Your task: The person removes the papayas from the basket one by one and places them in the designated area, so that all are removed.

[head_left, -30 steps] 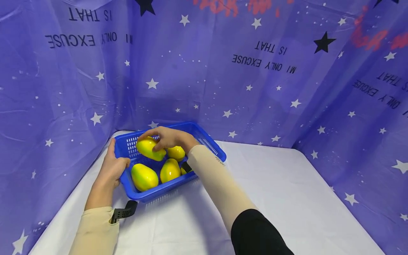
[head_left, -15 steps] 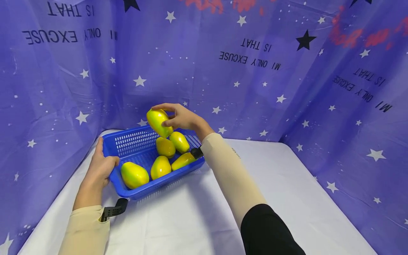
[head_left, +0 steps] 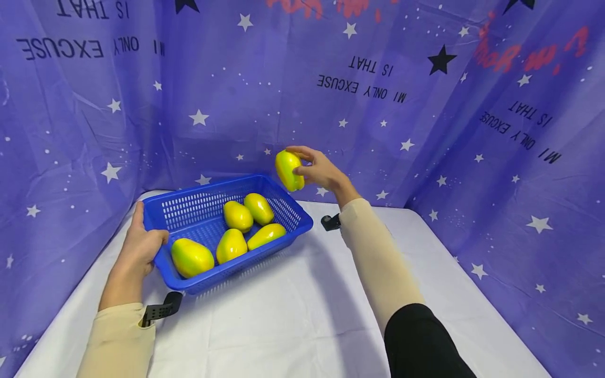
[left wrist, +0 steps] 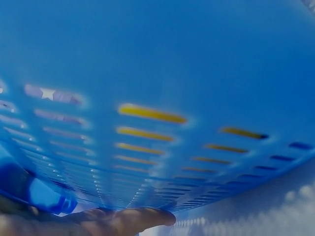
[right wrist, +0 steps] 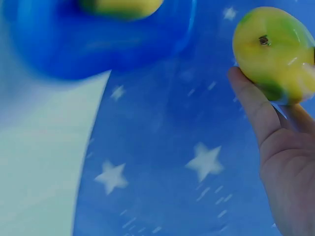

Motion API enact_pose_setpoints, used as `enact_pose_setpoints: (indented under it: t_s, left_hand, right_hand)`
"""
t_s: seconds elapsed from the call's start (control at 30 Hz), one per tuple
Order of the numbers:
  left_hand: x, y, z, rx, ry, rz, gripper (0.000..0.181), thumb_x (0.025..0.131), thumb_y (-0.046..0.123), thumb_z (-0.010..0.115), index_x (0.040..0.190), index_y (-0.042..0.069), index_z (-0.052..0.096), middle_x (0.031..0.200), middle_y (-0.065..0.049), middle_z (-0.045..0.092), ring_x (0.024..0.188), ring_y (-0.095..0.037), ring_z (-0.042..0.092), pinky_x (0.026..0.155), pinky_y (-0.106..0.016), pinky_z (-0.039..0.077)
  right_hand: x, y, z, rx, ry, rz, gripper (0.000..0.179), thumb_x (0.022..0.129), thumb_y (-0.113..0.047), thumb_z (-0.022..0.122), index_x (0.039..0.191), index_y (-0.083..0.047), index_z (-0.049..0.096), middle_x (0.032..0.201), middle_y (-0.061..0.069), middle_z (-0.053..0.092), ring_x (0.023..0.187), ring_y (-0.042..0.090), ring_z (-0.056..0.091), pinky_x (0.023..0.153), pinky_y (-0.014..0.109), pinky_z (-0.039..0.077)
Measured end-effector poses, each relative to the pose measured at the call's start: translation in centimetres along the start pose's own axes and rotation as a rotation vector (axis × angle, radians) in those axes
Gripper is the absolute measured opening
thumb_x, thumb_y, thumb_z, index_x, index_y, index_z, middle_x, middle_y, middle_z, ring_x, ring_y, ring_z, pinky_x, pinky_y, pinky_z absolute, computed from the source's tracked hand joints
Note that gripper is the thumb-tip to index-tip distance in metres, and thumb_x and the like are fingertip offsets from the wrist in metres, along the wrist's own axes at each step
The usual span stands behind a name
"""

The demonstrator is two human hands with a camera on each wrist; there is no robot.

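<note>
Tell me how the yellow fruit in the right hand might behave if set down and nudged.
The fruit would probably roll, perhaps unevenly, as it is rounded but longer than wide. Its glossy skin suggests it may be slippery. It seems likely firm, since the right hand grips it with no visible dent.

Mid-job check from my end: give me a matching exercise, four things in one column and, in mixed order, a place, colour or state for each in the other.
Things
1. left hand
2. curtain
3. right hand
4. basket

Place, colour or state
A. blue, with five fruits inside
B. holding a yellow fruit in the air
C. at one end of the basket, holding it
D. purple, printed with stars

Right pairs
1-C
2-D
3-B
4-A
</note>
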State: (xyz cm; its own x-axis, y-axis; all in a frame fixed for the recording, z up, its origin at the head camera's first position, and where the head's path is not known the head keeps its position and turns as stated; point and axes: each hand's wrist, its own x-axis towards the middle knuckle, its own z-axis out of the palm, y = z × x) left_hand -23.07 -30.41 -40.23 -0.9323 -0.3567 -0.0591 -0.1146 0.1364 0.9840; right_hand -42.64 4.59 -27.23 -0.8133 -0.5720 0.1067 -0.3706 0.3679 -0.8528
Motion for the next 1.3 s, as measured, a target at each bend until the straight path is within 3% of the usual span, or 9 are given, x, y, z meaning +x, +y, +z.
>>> enact_pose_setpoints:
  t_s: [0.23, 0.43, 0.67, 0.87, 1.1, 1.2, 1.3]
  left_hand:
    - [-0.1, 0.0, 0.1, -0.002, -0.001, 0.002, 0.105, 0.068, -0.007, 0.042, 0.135, 0.041, -0.023, 0.148, -0.006, -0.02, 0.13, -0.041, 0.002, 0.098, -0.054, 0.021]
    - [0.0, 0.3, 0.2, -0.001, -0.002, 0.002, 0.105, 0.069, -0.007, 0.042, 0.135, 0.041, -0.023, 0.148, -0.005, -0.021, 0.13, -0.041, 0.003, 0.097, -0.055, 0.022]
    - [-0.1, 0.5, 0.2, 0.014, 0.007, -0.006, 0.103, 0.07, -0.006, 0.041, 0.136, 0.042, -0.022, 0.149, -0.006, -0.02, 0.13, -0.042, 0.003, 0.097, -0.056, 0.022]
    - [0.4, -1.1, 0.1, 0.011, -0.008, -0.019, 0.105, 0.069, -0.005, 0.043, 0.136, 0.044, -0.021, 0.149, -0.008, -0.02, 0.125, -0.045, 0.008, 0.091, -0.057, 0.028]
    - [3.2, -4.0, -0.5, -0.003, -0.024, -0.014, 0.112, 0.062, -0.003, 0.049, 0.135, 0.047, -0.019, 0.149, -0.005, -0.019, 0.126, -0.045, 0.008, 0.091, -0.06, 0.026]
    - [3.9, -4.4, -0.6, -0.002, -0.019, -0.016, 0.114, 0.06, -0.003, 0.05, 0.133, 0.05, -0.019, 0.149, -0.004, -0.019, 0.125, -0.045, 0.009, 0.091, -0.06, 0.028]
    - [3.7, -4.0, -0.7, 0.003, -0.017, -0.011, 0.112, 0.061, -0.003, 0.05, 0.132, 0.05, -0.019, 0.149, -0.006, -0.019, 0.124, -0.045, 0.011, 0.089, -0.059, 0.029]
  right_hand:
    - [-2.7, 3.6, -2.3, 0.064, 0.047, 0.119, 0.059, 0.083, -0.006, 0.059, 0.136, -0.027, 0.042, 0.139, 0.004, 0.036, 0.11, 0.032, 0.049, 0.074, 0.048, 0.048]
    - [-4.2, 6.1, -3.1, 0.03, 0.083, 0.197, 0.059, 0.083, -0.006, 0.058, 0.137, -0.023, 0.041, 0.14, 0.008, 0.035, 0.112, 0.033, 0.047, 0.075, 0.047, 0.049]
    - [-4.4, 12.2, -3.4, -0.023, 0.166, 0.307, 0.057, 0.082, -0.011, 0.062, 0.133, -0.03, 0.045, 0.141, 0.005, 0.035, 0.115, 0.033, 0.044, 0.072, 0.047, 0.049]
    - [-5.5, 16.1, -2.7, -0.062, 0.174, 0.4, 0.057, 0.081, -0.013, 0.06, 0.133, -0.031, 0.044, 0.138, 0.007, 0.035, 0.111, 0.031, 0.045, 0.072, 0.044, 0.05]
    - [-6.4, 17.6, -2.3, -0.055, 0.168, 0.419, 0.059, 0.082, -0.011, 0.058, 0.136, -0.026, 0.041, 0.137, 0.009, 0.034, 0.11, 0.033, 0.045, 0.069, 0.044, 0.05]
    - [-6.3, 17.6, -2.3, -0.076, 0.171, 0.418, 0.059, 0.082, -0.014, 0.059, 0.136, -0.027, 0.04, 0.137, 0.008, 0.034, 0.111, 0.032, 0.045, 0.07, 0.044, 0.05]
    - [-6.1, 17.3, -2.3, -0.111, 0.164, 0.416, 0.059, 0.083, -0.018, 0.06, 0.137, -0.029, 0.039, 0.136, 0.007, 0.034, 0.11, 0.031, 0.045, 0.071, 0.044, 0.05]
